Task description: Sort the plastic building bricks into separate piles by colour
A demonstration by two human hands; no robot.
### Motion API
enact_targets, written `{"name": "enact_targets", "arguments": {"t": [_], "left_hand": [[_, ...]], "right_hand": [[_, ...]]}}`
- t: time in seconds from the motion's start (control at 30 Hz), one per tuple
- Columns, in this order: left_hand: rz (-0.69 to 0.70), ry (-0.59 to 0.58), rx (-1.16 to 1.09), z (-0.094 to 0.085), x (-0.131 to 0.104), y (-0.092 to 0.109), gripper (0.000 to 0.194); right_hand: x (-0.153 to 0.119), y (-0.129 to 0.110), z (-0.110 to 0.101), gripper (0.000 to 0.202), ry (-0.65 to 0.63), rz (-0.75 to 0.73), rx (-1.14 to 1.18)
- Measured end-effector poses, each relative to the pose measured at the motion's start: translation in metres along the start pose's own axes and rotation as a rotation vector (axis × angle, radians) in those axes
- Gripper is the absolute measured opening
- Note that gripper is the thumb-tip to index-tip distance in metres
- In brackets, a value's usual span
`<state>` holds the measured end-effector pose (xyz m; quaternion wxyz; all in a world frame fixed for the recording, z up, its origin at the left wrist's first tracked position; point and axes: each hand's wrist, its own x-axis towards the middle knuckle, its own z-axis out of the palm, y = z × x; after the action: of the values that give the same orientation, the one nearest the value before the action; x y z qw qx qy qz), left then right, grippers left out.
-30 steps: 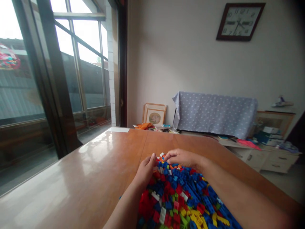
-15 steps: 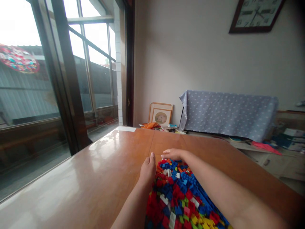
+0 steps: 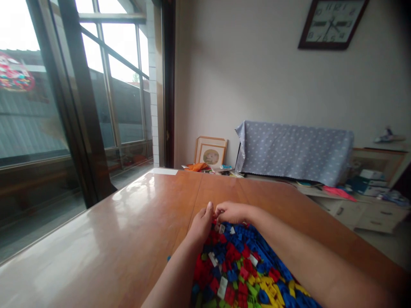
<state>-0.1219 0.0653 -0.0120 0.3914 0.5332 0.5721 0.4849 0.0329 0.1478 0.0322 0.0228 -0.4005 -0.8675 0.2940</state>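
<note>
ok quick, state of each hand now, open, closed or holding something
Left hand: thumb up, by the toy building bricks; whether it holds one cannot be told.
Right hand: fingers curled; any hold cannot be told.

The left hand (image 3: 201, 223) and right hand (image 3: 233, 212) are bare, as are both forearms (image 3: 298, 246).

The bricks (image 3: 237, 261) are a riot of red, blue, white, lime and yellow (blue crowds the heap's two o'clock, yellow its five). Under them, the table (image 3: 128, 239) is orange-brown. From the person, a white sheet (image 3: 165, 171) shows at eleven; at one, a grey-blue cloth (image 3: 295, 149) with scattered pale spots; at two, a bright pink fabric (image 3: 338, 192).
</note>
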Motion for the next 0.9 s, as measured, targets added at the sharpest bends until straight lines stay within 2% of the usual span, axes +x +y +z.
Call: {"name": "enact_targets", "arguments": {"t": [0.2,0.27,0.4,0.5,0.6,0.67,0.8,0.9], "left_hand": [[0.039,-0.124,-0.11,0.007,-0.008,0.009,0.079],[0.052,-0.162,-0.133,0.008,-0.012,0.015,0.078],[0.106,-0.133,-0.086,0.008,-0.014,0.02,0.073],[0.174,-0.079,0.086,0.009,-0.013,0.017,0.067],[0.26,-0.089,0.317,0.011,-0.015,0.012,0.062],[0.311,-0.134,0.441,0.013,-0.018,0.01,0.06],[0.397,-0.257,0.586,0.018,-0.023,0.003,0.07],[0.43,-0.294,0.616,0.019,-0.022,0.0,0.078]], "right_hand": [[-0.066,-0.004,-0.012,0.037,0.028,-0.119,0.167],[-0.078,0.005,-0.02,0.041,0.121,-0.107,0.241],[-0.079,0.049,-0.038,0.041,0.383,0.071,0.316],[-0.07,0.09,-0.042,0.039,0.5,0.259,0.296],[-0.062,0.118,-0.034,0.039,0.484,0.322,0.279],[-0.059,0.126,-0.027,0.04,0.428,0.336,0.274],[-0.058,0.123,-0.016,0.041,0.328,0.321,0.26],[-0.063,0.112,-0.012,0.042,0.298,0.294,0.244]]}}
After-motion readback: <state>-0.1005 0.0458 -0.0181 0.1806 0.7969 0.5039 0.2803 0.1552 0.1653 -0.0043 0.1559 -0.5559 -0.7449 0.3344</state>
